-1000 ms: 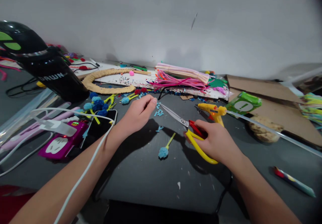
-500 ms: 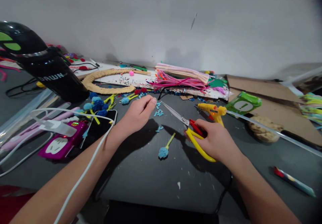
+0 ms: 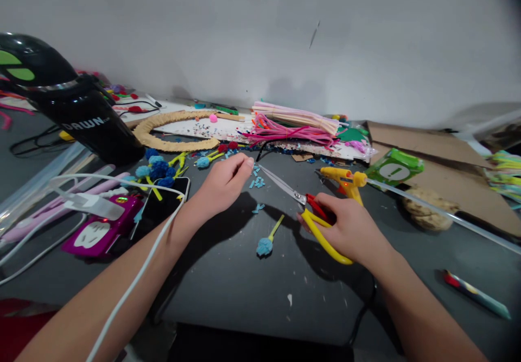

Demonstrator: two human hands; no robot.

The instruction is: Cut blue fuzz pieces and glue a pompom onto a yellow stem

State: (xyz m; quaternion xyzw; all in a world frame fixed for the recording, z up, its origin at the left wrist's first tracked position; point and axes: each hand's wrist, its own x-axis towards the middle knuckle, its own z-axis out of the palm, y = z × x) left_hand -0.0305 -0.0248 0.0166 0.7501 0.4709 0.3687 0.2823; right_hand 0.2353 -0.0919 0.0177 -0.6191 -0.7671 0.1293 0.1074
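— What stands at the left of your bench (image 3: 244, 302)?
— A black bottle (image 3: 85, 120), toward the back-left corner. Nearer the front edge you have a purple power socket (image 3: 91, 237) with a white adapter (image 3: 97, 206) on it. To its right lies a dark phone (image 3: 163, 207), with blue pompoms (image 3: 160, 169) just behind.
— And your left hand (image 3: 226, 185)?
— Raised over the middle of the bench, thumb and fingers drawn together. Your fingertips are small and turned away at this angle, so I can't fairly say whether you are pinching anything.
— What comes between your hands?
— Light-blue snippets (image 3: 258, 181), scattered just right of your left fingertips. A blue tufted flower (image 3: 264, 246) with a yellow-green stem lies closer to the front edge. Pink pipe cleaners (image 3: 288, 129) lie bundled along the back edge.
— And the scissors (image 3: 299, 198)?
— You hold them by the red and yellow handles in your right hand (image 3: 348, 226). The blades stand narrow, tips just beside your left fingertips.
— Past that?
— A yellow glue gun (image 3: 342, 176) just behind your right hand, a clear stick (image 3: 439, 213) running from its rear. Then a green packet (image 3: 394, 166), and a pen-like tube (image 3: 476, 294) near the front-right corner.
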